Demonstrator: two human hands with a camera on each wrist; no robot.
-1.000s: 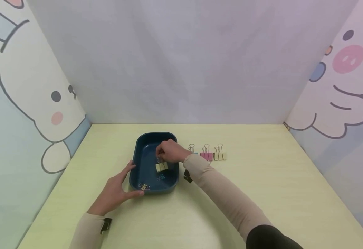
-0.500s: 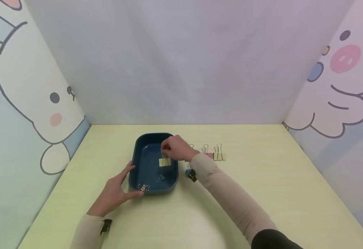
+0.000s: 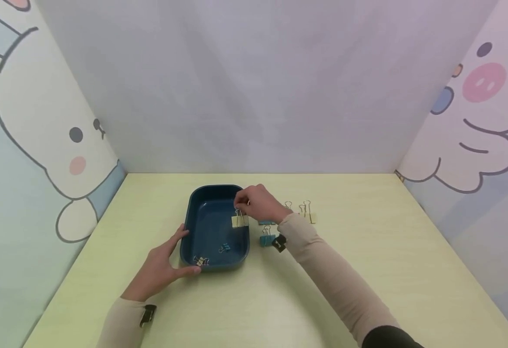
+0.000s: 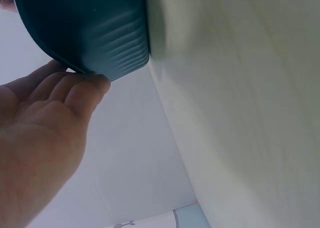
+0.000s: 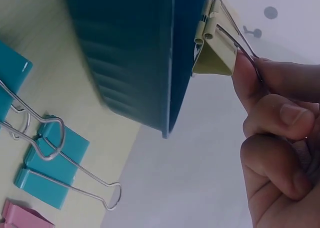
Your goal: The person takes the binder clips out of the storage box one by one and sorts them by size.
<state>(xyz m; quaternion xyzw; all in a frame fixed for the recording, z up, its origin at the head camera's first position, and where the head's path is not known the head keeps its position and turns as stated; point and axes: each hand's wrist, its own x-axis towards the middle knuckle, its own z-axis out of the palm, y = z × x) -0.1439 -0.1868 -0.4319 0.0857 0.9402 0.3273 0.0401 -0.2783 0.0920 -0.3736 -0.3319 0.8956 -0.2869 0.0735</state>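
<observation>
My right hand pinches a large yellow binder clip by its wire handles, over the right side of the dark blue box. In the right wrist view that yellow clip hangs body-down beside the box rim, with thumb and forefinger at its handles. My left hand rests against the box's near left corner, fingers along the left side and thumb at the front rim. Inside the box lie a small blue binder clip and a cluster of small clips.
Right of the box stand two teal binder clips, one behind the other. A yellow binder clip stands further right, and a pink clip is mostly hidden by my forearm in the head view. A pale wall rises behind the table.
My right hand has moved right and slightly away with the yellow binder clip, from mid-box toward its right rim. The teal clips have come into sight. My left hand stays put.
</observation>
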